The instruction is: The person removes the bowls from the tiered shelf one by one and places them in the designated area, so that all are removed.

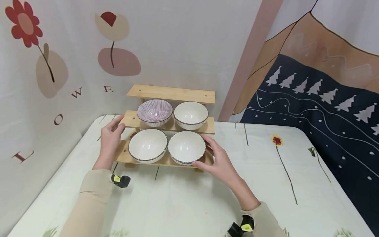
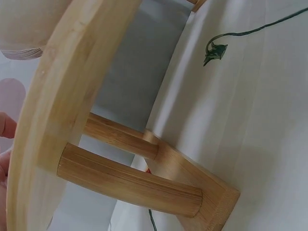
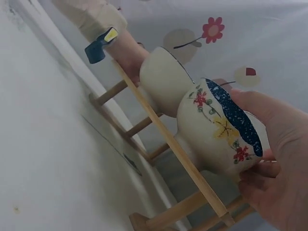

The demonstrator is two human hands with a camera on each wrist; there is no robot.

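Right hand point(image 1: 217, 161) grasps the front right bowl point(image 1: 186, 146), thumb at the near rim and fingers bent around its right side. Left hand point(image 1: 111, 135) has bent fingers at the left end of the middle board point(image 1: 130, 120); whether they clamp it or merely touch, I cannot tell.

The held bowl sits on the lower board point(image 1: 119, 151) of a wooden rack point(image 1: 171, 93), towards the right end, its outside painted with flowers below a speckled blue band. Just beside it on the left is a front left bowl point(image 1: 148, 144), their rims close together. Above, a purple striped bowl point(image 1: 155, 112) and a plain white bowl point(image 1: 190, 113) share the middle board. The top board rises behind them.

Pale cloth runs from the rack's feet towards the person, and its right edge lies well apart from the rack. That flower-printed cloth covers the bench point(image 1: 177, 204). Behind hangs a pale printed curtain point(image 1: 183, 42); to the right, a dark panel point(image 1: 296, 95) shows white trees.
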